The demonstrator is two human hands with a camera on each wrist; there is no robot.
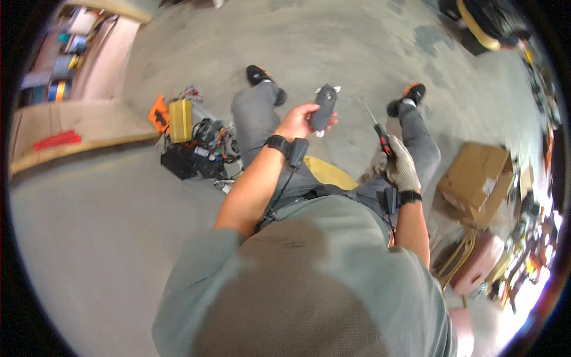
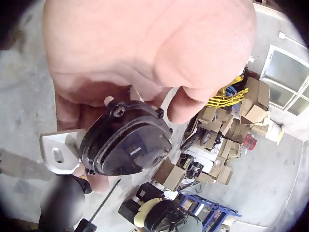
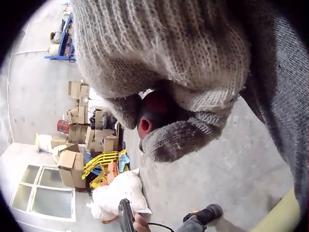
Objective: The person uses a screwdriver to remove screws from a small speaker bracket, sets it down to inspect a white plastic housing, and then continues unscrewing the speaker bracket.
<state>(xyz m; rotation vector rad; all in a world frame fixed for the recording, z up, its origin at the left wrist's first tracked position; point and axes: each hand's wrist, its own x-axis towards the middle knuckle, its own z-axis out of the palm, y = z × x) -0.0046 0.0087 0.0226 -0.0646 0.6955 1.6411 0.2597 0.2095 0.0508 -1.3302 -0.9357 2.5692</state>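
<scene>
My bare left hand (image 1: 294, 124) grips a dark, rounded plastic housing (image 1: 323, 108) out in front of my left knee. Close up in the left wrist view, the housing (image 2: 130, 140) has screw lugs along its rim and a white mounting tab (image 2: 60, 152) with a slot. My right hand (image 1: 403, 169), in a knitted glove, holds a screwdriver (image 1: 381, 135) by its red and black handle. Its thin shaft points forward, apart from the housing. The right wrist view shows the handle's end (image 3: 147, 123) between gloved fingers (image 3: 181, 140).
On the floor at left lie a yellow case (image 1: 180, 121), an orange object (image 1: 159, 114) and tangled wires, beside a low wooden platform (image 1: 95, 128). A cardboard box (image 1: 473, 178) stands right of my leg. Something yellow (image 1: 330, 172) shows between my thighs.
</scene>
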